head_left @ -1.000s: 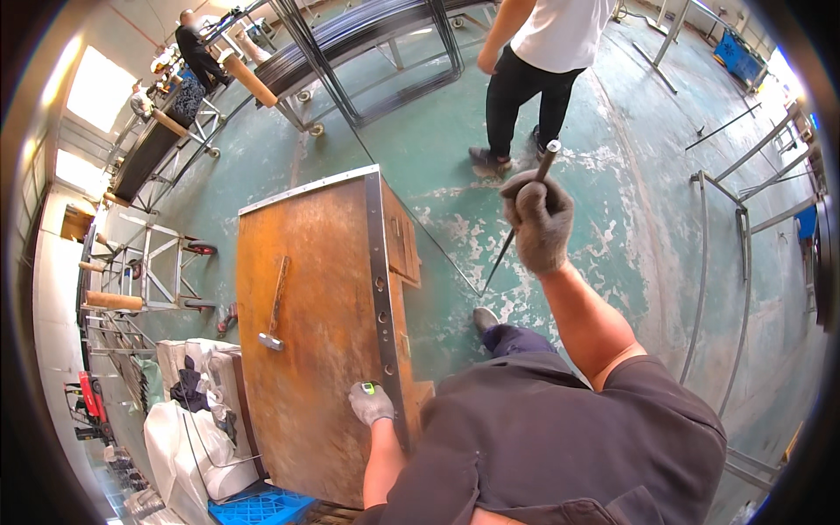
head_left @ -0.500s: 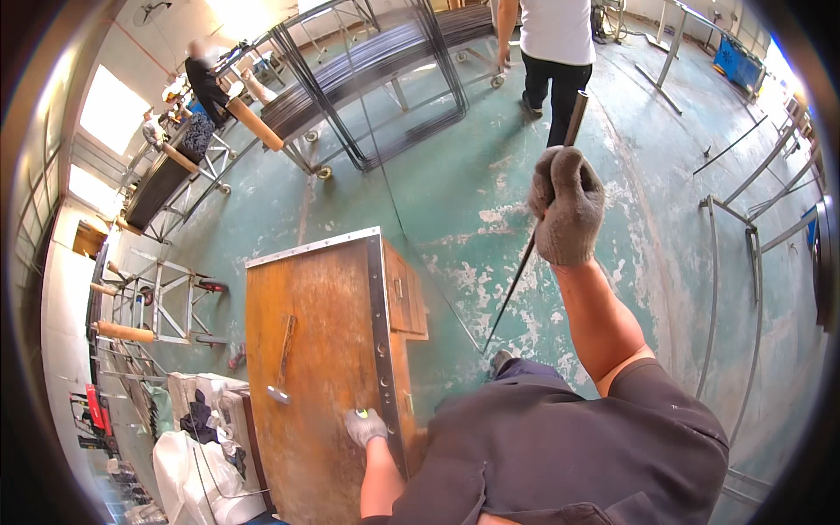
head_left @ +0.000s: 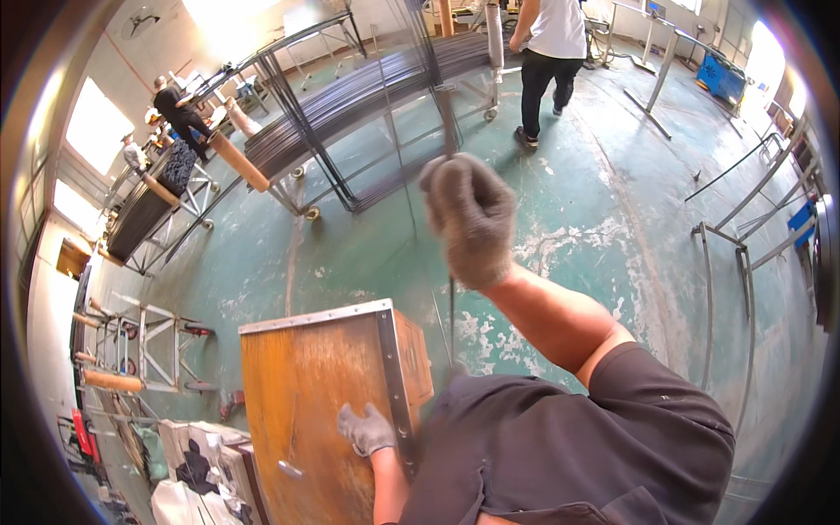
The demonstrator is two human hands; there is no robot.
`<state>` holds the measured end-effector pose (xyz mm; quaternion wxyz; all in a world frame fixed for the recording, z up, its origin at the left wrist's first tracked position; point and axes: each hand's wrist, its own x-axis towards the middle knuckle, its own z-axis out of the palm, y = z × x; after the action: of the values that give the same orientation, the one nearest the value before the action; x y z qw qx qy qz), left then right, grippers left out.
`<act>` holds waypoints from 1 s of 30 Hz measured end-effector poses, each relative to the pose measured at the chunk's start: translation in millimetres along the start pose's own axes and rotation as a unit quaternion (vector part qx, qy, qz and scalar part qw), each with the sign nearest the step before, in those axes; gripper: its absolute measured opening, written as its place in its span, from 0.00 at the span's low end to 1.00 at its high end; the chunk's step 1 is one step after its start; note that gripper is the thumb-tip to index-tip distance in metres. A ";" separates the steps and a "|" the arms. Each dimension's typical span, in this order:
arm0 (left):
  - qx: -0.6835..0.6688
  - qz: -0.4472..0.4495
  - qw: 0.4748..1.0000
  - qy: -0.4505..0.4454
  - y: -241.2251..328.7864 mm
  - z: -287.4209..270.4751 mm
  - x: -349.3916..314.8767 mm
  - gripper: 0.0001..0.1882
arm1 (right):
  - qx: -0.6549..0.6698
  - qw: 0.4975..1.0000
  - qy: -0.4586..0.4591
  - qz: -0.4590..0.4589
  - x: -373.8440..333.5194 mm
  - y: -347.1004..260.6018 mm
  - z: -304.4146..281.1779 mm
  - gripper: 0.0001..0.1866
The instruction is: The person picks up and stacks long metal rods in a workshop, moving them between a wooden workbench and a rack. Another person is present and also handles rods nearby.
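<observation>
My right hand [head_left: 472,214], in a grey knitted glove, is raised in front of me and closed around a long thin metal bar [head_left: 451,315]. The bar stands nearly upright, its top blurred above the fist and its lower part running down past my shirt. My left hand [head_left: 366,429], gloved the same way, is at the brown wooden bench top [head_left: 289,359] with fingers apart and nothing in them. Left of it on the bench lies a tool with a small metal head [head_left: 290,470] that looks like a hammer; its handle is hard to make out.
Dark rectangular frames [head_left: 297,114] and a rack of long dark strips [head_left: 385,83] stand ahead. A person in a white shirt [head_left: 556,31] is beyond my right hand. Metal stands [head_left: 748,254] are at right, a trolley [head_left: 162,341] at left. Others work at far left.
My right hand has swung left with the bar, which is now more upright. My left hand's fingers have spread. The view has shifted, and the person in white has stepped farther off.
</observation>
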<state>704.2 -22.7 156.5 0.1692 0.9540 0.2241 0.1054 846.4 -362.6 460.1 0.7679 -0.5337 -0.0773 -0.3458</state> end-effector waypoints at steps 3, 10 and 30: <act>-0.250 0.037 0.961 -0.111 102.4 -4.4 45.8 0.26 | -0.004 0.999 -0.020 -0.039 22.4 49.6 37.9 0.18; -0.437 0.240 0.849 -0.173 260.8 71.4 153.1 0.22 | 0.010 0.997 -0.064 0.038 57.5 134.1 82.0 0.09; -0.458 0.086 0.883 -0.060 458.7 131.3 369.2 0.11 | -0.102 0.922 -0.375 0.005 388.2 326.0 -44.8 0.25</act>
<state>1244.2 -274.1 251.6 0.5906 0.7902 0.0571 0.1533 1325.9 -513.6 380.9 0.6264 -0.6998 -0.3209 -0.1224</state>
